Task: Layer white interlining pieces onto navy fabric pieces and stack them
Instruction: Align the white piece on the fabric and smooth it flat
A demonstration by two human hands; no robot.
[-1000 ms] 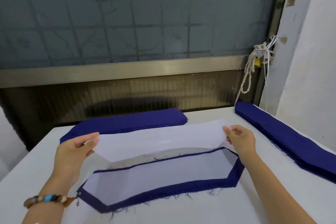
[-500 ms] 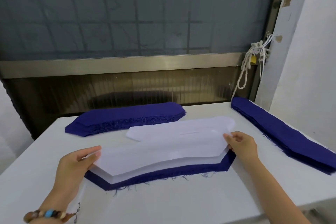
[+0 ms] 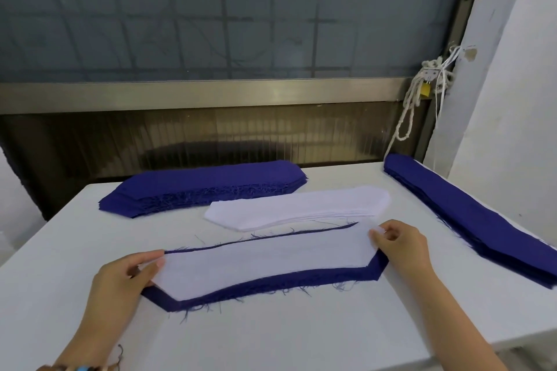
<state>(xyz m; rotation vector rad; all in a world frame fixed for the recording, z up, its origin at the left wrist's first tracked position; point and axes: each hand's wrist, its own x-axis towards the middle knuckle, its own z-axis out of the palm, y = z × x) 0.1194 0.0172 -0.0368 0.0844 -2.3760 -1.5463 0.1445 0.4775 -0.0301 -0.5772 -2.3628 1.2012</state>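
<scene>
Lower centre of frame: my left hand and right hand are each pinching an end of the white interlining piece, which is lying on the navy fabric piece.

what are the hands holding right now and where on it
Both pinch the white interlining piece lying on the navy fabric piece: left hand at its left end, right hand at its right end.

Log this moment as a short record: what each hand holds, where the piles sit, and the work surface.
left hand: pinching left end of white interlining piece
right hand: pinching its right end
interlining: lying on navy fabric piece, navy border showing
white interlining pile: just behind
navy piles: one far left, one along right edge
surface: white table
</scene>
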